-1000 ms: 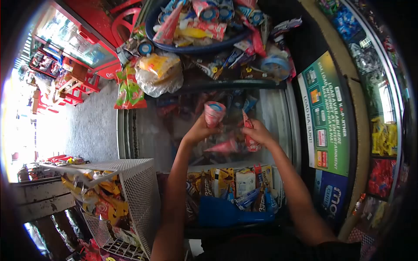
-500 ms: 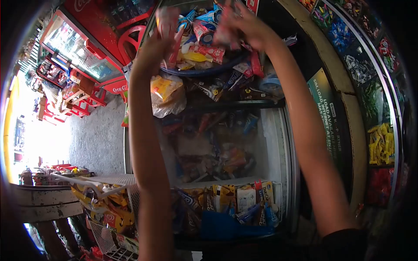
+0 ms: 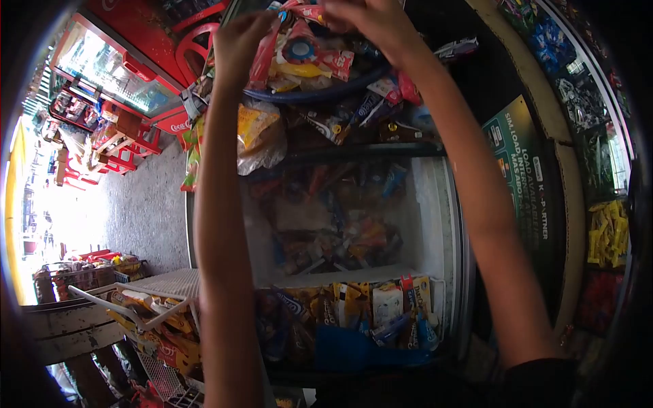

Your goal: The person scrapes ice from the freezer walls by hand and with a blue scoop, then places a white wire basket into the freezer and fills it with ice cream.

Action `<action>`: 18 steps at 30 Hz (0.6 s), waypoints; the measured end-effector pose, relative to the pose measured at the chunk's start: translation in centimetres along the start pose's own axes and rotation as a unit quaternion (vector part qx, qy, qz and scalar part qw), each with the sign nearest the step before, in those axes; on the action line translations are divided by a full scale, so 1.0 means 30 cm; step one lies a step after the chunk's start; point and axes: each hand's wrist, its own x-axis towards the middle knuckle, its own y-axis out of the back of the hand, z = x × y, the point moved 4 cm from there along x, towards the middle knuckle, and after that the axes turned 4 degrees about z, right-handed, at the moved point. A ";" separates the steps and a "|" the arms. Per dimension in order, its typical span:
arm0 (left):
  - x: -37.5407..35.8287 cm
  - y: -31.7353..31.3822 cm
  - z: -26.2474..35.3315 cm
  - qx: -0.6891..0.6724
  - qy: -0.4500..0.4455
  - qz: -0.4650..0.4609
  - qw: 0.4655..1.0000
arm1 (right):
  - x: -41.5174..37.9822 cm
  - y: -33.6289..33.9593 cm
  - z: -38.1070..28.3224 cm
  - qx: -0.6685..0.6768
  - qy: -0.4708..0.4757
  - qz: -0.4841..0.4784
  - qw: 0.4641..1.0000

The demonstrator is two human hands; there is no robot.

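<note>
At the top of the head view, my left hand (image 3: 239,44) is at the left side of a blue basin (image 3: 299,99), its fingers closed near a pink wrapper (image 3: 265,61). My right hand (image 3: 371,24) reaches over the basin's upper right, fingertips bent near red wrappers; what they hold is hidden. Pink, red and yellow ice cream packs (image 3: 299,70) fill the basin. Below it, the open freezer (image 3: 430,217) shows a frosty well with loose packs at its bottom.
A blue scoop (image 3: 343,350) lies over packs in the freezer's near compartment (image 3: 388,306). A white wire basket (image 3: 163,285) stands at left. A red Coca-Cola cooler (image 3: 129,64) is behind, with snack racks (image 3: 598,163) at right.
My left hand has moved slightly left and no longer shows the pink-and-white pack it held up. My right hand has shifted up and left. The view has shifted a little.
</note>
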 end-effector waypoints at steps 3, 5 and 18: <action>-0.305 -0.052 0.032 -0.114 0.140 0.023 0.983 | -0.332 -0.072 0.051 0.193 -0.171 -0.102 0.961; -0.522 -0.094 -0.022 -0.177 0.255 0.031 0.950 | -0.564 -0.124 0.153 0.228 -0.307 -0.188 0.905; -1.316 -0.114 -0.037 -0.157 0.533 -0.106 0.824 | -1.696 -0.345 1.047 -0.322 -0.323 -0.541 0.707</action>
